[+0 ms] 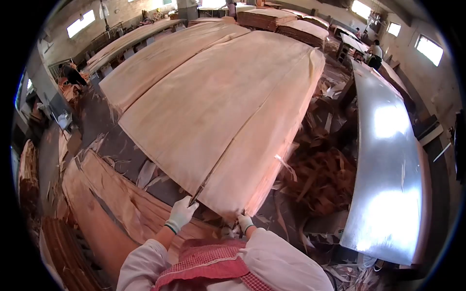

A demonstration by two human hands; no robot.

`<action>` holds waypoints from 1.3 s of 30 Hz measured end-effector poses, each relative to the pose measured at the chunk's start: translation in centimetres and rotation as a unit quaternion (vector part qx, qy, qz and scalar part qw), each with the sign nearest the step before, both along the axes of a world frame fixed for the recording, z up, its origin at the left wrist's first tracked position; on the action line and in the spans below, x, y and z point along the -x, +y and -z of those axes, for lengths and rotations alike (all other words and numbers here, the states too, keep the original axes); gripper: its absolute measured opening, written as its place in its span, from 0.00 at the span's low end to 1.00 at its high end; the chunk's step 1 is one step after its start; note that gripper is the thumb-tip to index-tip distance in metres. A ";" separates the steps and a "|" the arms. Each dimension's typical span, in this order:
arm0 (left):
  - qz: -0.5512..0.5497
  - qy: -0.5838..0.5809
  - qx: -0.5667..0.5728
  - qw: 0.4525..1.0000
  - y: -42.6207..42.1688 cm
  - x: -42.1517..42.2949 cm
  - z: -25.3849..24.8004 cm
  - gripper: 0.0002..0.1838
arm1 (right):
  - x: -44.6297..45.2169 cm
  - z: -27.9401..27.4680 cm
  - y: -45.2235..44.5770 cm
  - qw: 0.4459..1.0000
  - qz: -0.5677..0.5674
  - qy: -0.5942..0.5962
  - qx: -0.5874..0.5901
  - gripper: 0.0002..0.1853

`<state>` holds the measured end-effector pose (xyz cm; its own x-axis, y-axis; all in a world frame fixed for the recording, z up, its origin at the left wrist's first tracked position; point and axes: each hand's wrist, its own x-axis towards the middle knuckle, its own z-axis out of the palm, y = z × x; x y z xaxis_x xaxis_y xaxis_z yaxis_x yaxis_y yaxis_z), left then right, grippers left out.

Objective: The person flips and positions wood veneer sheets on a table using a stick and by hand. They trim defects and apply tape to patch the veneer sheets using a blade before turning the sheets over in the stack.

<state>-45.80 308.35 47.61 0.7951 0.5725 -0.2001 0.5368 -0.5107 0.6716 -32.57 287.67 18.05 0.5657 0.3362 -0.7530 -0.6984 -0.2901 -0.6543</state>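
Note:
Large thin wood veneer sheets (204, 92) lie stacked in front of me, with a long dark gap running lengthwise between two pieces. My left hand (182, 213), in a white glove, is closed at the near end of that gap, around a thin dark edge or strip too small to make out. At the near right corner of the stack, my right hand (245, 222), also gloved, has its fingers bent against the veneer edge. What its fingers hold, if anything, is hidden.
A shiny metal-topped table (388, 165) stands on the right. Veneer scraps (323, 179) are heaped between it and the stack. More veneer strips (104, 208) lie at the lower left. Farther stacks (264, 19) stand behind. One person (375, 54) is at the back right, another (73, 75) at the left.

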 end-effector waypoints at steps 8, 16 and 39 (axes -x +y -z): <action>0.024 -0.027 0.049 0.998 11.4 0.1 9.2 0.15 | 0.4 -1.7 1.2 0.992 0.062 -0.109 0.007 0.12; 0.178 0.144 0.068 0.971 21.5 3.0 19.7 0.19 | -1.5 -23.1 22.1 0.859 -0.114 -0.493 0.078 0.15; 0.018 0.013 0.784 0.620 31.0 3.7 15.0 0.06 | -3.2 -21.0 40.2 0.835 -0.082 -0.478 0.260 0.23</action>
